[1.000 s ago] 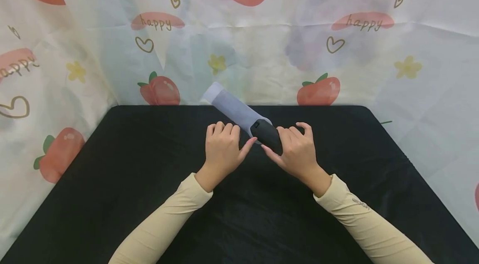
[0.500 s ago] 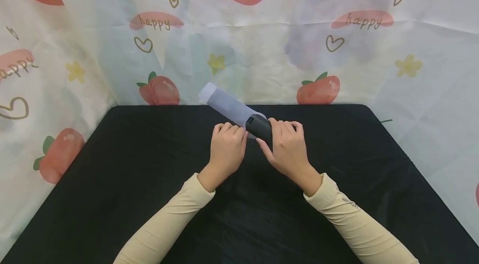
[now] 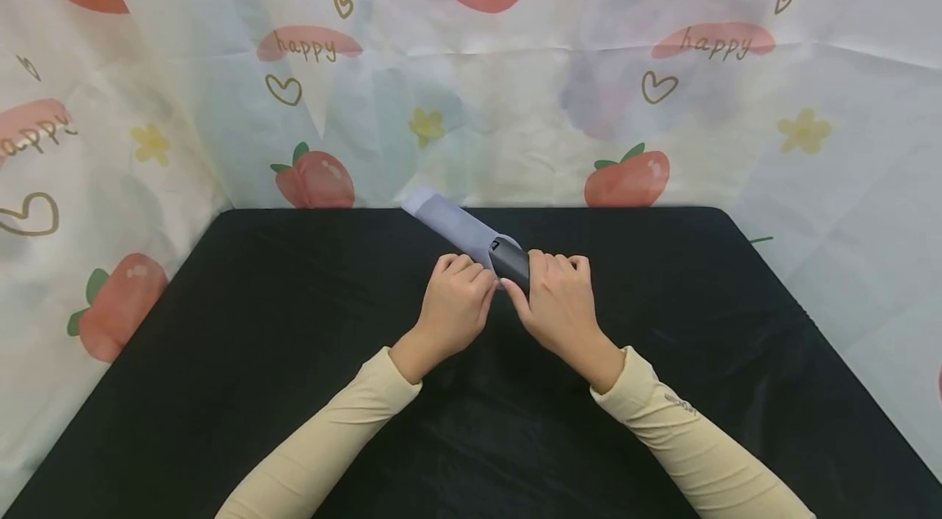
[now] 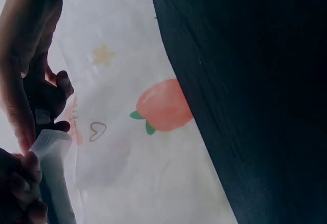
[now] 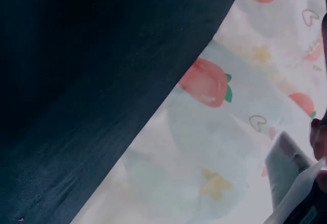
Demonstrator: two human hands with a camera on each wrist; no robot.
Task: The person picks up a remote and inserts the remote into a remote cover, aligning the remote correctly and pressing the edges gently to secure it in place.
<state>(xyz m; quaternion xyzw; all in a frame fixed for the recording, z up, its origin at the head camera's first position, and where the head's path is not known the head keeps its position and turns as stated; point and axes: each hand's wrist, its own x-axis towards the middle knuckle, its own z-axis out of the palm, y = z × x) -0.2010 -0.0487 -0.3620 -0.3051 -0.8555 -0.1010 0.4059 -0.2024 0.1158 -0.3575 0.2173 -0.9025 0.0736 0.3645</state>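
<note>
A long black object (image 3: 510, 262) lies partly inside a pale, translucent plastic sleeve (image 3: 458, 226), slanting up to the left above the table; its exact kind is not clear. My right hand (image 3: 565, 300) grips the bare black end. My left hand (image 3: 458, 298) pinches the near edge of the sleeve's mouth between thumb and fingers. The two thumbs nearly meet there. In the left wrist view, the sleeve's mouth (image 4: 53, 138) shows around the dark object, with fingers on both sides. The right wrist view catches the sleeve (image 5: 288, 170) only at its right edge.
A black cloth covers the table (image 3: 471, 437). Behind it and at both sides hang light curtains (image 3: 515, 127) printed with strawberries, hearts and flowers, close to the table's far edge.
My right hand has moved left toward the left hand, and less of the black object shows. My left thumb has drawn in against its fingers. The sleeve's far end has dipped slightly.
</note>
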